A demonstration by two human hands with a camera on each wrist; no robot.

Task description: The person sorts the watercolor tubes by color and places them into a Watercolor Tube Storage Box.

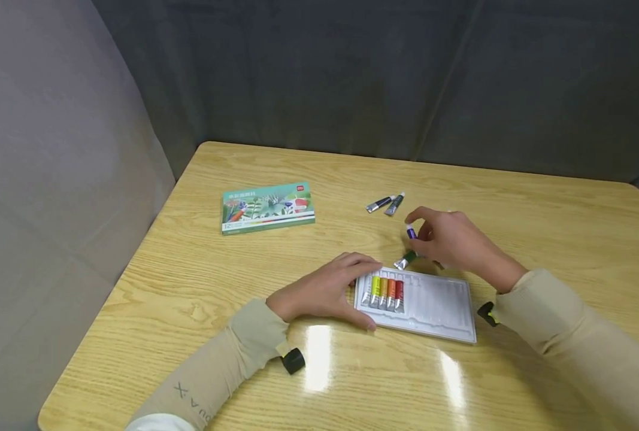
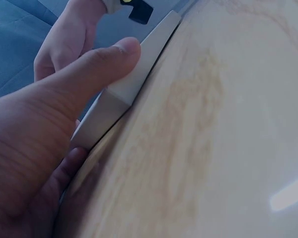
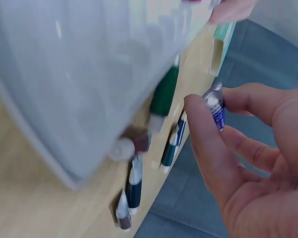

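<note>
My left hand (image 1: pixel 332 288) grips the left end of a white plastic tray (image 1: pixel 440 302), thumb along its front side and fingers at its back corner. At that end of the tray lie several paint tubes in a row, among them a yellow tube (image 1: pixel 375 288), an orange tube (image 1: pixel 391 292) and a red tube (image 1: pixel 399 294); the grooves to their right are bare. Above the table behind the tray, my right hand (image 1: pixel 448 239) pinches a purple-blue paint tube (image 3: pixel 217 110) between thumb and fingertips. Below it, a green paint tube (image 1: pixel 407 259) lies close to the tray's back edge.
Farther back lie a dark paint tube (image 1: pixel 380 204) and a dark green tube (image 1: pixel 395 203). More tubes, one with a brown band (image 3: pixel 123 213), show beyond the tray in the right wrist view. A green illustrated paint box (image 1: pixel 268 208) lies at the back left. Dark curtain borders the table.
</note>
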